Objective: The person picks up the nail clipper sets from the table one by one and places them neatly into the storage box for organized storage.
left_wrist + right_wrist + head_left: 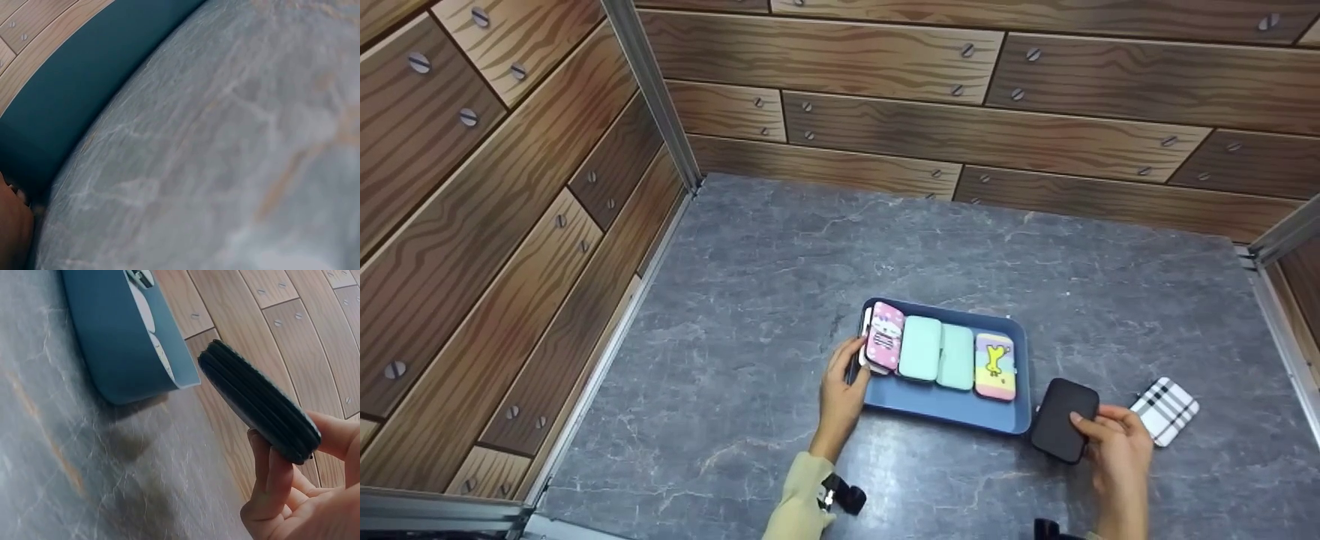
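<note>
My right hand [1121,454] pinches a black card case [1063,420], thumb on top and fingers beneath. The right wrist view shows the card case [259,402] edge-on, with ridged layers along its side, held up beside the blue tray [107,337]. At the tray's left wall, my left hand [841,394] grips the rim near a pink cat-print case [885,336] that lies over a white one [865,361]. Two mint-green cases [919,349] and a pastel-striped case with a yellow figure [995,366] lie farther right inside the tray [919,405].
A black-and-white plaid case [1165,411] lies on the grey marbled surface [735,300], just beyond my right hand. Wood-plank-patterned walls [840,60] stand at the back and left, with metal posts [652,90] at the corners.
</note>
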Demonstrator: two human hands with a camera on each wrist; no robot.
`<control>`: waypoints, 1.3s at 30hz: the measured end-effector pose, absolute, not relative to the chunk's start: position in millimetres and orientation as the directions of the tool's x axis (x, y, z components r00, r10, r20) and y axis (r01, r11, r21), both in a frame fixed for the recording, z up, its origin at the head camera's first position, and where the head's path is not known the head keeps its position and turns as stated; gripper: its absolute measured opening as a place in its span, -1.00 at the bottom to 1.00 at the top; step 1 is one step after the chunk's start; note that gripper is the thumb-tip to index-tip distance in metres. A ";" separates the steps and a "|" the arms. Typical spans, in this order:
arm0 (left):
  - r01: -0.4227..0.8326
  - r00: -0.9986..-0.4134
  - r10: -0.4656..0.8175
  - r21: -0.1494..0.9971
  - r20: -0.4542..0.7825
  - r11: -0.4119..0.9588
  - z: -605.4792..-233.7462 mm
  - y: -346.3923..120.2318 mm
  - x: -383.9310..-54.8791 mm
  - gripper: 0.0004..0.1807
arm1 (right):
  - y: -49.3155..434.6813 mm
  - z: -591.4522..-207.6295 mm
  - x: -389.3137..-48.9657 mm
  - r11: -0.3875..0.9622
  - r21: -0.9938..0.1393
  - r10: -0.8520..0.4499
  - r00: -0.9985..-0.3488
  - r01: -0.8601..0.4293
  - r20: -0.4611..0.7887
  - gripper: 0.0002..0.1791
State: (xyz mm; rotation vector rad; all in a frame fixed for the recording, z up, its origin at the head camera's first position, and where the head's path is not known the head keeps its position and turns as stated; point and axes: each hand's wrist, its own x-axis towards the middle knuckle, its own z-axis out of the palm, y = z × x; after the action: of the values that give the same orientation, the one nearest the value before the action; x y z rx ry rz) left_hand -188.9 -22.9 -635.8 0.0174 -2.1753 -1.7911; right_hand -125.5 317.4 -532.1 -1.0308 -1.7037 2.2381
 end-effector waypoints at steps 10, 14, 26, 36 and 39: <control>0.157 -0.955 -0.214 0.962 0.206 0.223 -636.7 -23.1 -188.3 -0.50 | 305.5 -528.7 -136.1 -0.346 -0.902 0.477 -0.779 0.258 -0.406 -0.64; 0.165 -0.952 -0.217 0.961 0.214 0.223 -637.1 -23.3 -187.7 -0.50 | 299.4 -528.1 -141.6 -0.320 -0.914 0.468 -0.797 0.251 -0.382 -0.64; 0.158 -0.956 -0.210 0.963 0.205 0.220 -638.3 -23.2 -187.5 -0.49 | 273.5 -532.7 -167.6 -0.228 -0.949 0.447 -0.842 0.218 -0.301 -0.64; 0.178 -0.953 -0.205 0.960 0.223 0.215 -636.9 -22.1 -188.5 -0.50 | 254.4 -539.4 -188.9 -0.180 -0.959 0.426 -0.861 0.221 -0.278 -0.64; 0.188 -0.950 -0.208 0.958 0.233 0.217 -636.5 -22.1 -188.2 -0.50 | 250.7 -540.8 -193.4 -0.120 -0.963 0.417 -0.868 0.240 -0.268 -0.63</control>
State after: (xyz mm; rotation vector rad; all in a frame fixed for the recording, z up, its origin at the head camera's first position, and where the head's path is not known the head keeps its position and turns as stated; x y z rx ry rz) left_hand -188.2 -22.1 -636.5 0.0191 -2.1846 -1.7891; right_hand -193.4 250.7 -540.8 -0.7519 -1.9949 2.1328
